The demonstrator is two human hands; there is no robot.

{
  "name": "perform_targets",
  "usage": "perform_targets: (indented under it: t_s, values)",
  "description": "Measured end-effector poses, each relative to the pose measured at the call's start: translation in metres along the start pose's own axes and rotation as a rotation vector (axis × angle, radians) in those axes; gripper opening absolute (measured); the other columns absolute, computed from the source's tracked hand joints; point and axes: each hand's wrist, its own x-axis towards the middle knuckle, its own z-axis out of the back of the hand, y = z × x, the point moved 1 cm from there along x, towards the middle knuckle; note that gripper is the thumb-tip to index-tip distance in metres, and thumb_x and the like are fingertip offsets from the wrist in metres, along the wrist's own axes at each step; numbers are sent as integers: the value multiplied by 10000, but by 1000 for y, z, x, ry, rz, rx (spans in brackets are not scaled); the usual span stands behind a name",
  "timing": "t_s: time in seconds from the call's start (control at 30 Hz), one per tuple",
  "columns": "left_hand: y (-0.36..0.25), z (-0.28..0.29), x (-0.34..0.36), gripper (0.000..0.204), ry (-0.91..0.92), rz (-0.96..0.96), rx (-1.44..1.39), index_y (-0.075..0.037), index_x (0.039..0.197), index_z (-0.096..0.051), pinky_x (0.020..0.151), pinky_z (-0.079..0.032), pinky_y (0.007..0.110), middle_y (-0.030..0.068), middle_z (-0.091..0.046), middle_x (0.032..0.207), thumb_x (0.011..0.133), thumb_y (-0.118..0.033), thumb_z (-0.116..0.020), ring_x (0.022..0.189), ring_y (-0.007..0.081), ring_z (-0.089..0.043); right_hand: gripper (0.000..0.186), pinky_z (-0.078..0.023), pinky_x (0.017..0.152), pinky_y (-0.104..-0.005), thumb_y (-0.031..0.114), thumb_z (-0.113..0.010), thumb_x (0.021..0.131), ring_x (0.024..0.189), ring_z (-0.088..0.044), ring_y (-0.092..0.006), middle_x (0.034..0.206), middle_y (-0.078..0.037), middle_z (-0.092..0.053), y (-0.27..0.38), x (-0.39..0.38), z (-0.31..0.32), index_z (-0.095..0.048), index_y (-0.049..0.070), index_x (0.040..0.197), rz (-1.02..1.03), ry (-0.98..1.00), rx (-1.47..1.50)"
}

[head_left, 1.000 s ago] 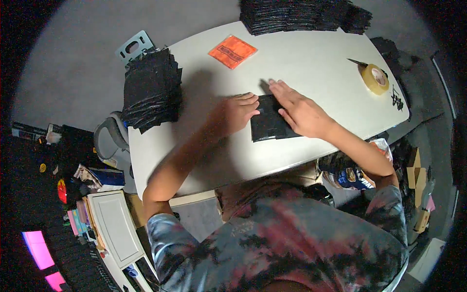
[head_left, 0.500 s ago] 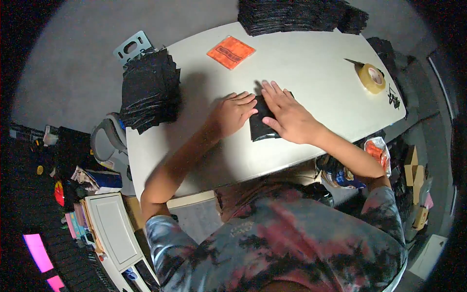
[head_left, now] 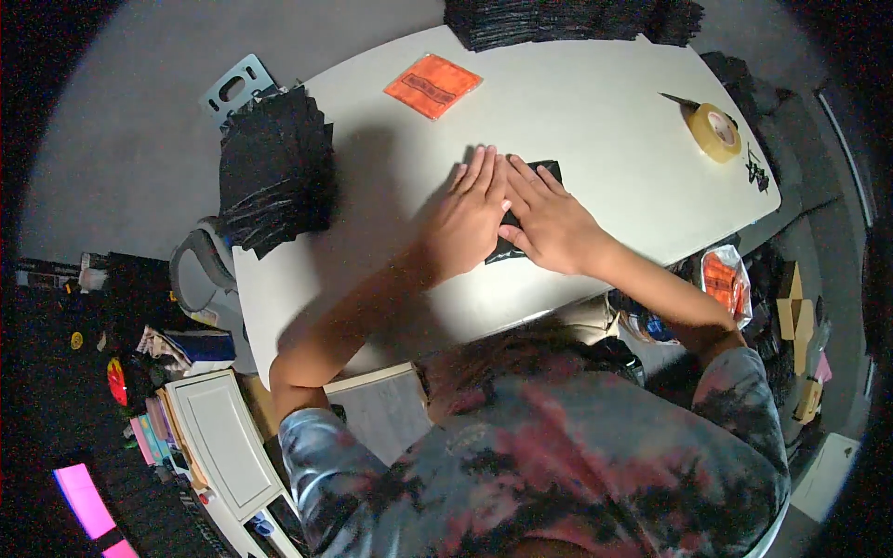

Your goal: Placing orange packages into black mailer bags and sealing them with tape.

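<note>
A small black plastic packet [head_left: 552, 170] lies flat on the white table [head_left: 372, 288], mostly hidden beneath my hands. My left hand [head_left: 470, 221] rests palm down over its left side, fingers stretched out and pointing away from me. Flat on its right part is my right hand [head_left: 556, 226], fingers also extended, the thumb spread toward the left hand. The two hands nearly meet in the middle. Farther off, left of the hands, an orange flat packet in clear wrap [head_left: 433, 86] lies by itself.
A tall pile of black plastic packets [head_left: 276, 172] stands at the table's left edge; more black stacks [head_left: 558, 20] line the far edge. On the right are a tape roll [head_left: 715, 133], a dark pointed blade [head_left: 680, 99] and small black scraps [head_left: 758, 174]. A chair [head_left: 193, 272] stands left.
My left hand has moved right, from beside the black packet onto its left side, its fingers turning to point away from me. The right hand stays flat on the packet. The view has shifted slightly.
</note>
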Motion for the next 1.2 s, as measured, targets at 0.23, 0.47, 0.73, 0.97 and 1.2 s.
perform_targets:
  t_s: [0.23, 0.47, 0.73, 0.97, 1.2]
  values:
    - [3, -15, -8, 564, 12, 60, -89, 152, 1480, -358, 1201, -337, 526, 335, -358, 1564, 1046, -179, -502, 1493, 445, -324, 771, -198, 1254, -539, 461, -451, 1045, 1558, -186, -386, 1655, -239, -244, -1, 1, 1, -249, -65, 1571, -9, -5, 44]
    - [1, -7, -7, 568, 12, 57, -118, 154, 1475, -361, 1195, -346, 521, 334, -386, 1546, 1042, -179, -515, 1475, 447, -352, 804, -192, 1261, -525, 456, -493, 1032, 1559, -184, -391, 1668, -238, -212, 1, 0, 8, -212, -59, 1581, -51, 2, 132]
    - [14, -3, -5, 500, -25, 42, -195, 95, 1408, -507, 1162, -387, 527, 300, -501, 1476, 1032, -230, -559, 1409, 432, -461, 641, -199, 1263, -514, 299, -477, 1058, 1550, -212, -392, 1651, -253, -247, -6, -3, 18, -311, -100, 1532, -54, -59, 167]
    - [36, -2, -1, 428, 11, -87, -309, 48, 1375, -575, 1154, -386, 521, 221, -514, 1501, 1027, -201, -572, 1420, 392, -461, 627, -254, 1250, -497, 300, -486, 1055, 1527, -278, -391, 1631, -247, -302, -7, -12, 12, -343, -101, 1516, -77, -73, 112]
    - [37, -2, -6, 436, 83, -65, -273, 43, 1410, -547, 1161, -364, 545, 210, -478, 1536, 1040, -186, -555, 1435, 395, -439, 663, -227, 1262, -498, 389, -453, 1070, 1549, -221, -381, 1631, -257, -288, -11, -13, 16, -349, -86, 1520, 5, -59, 207]
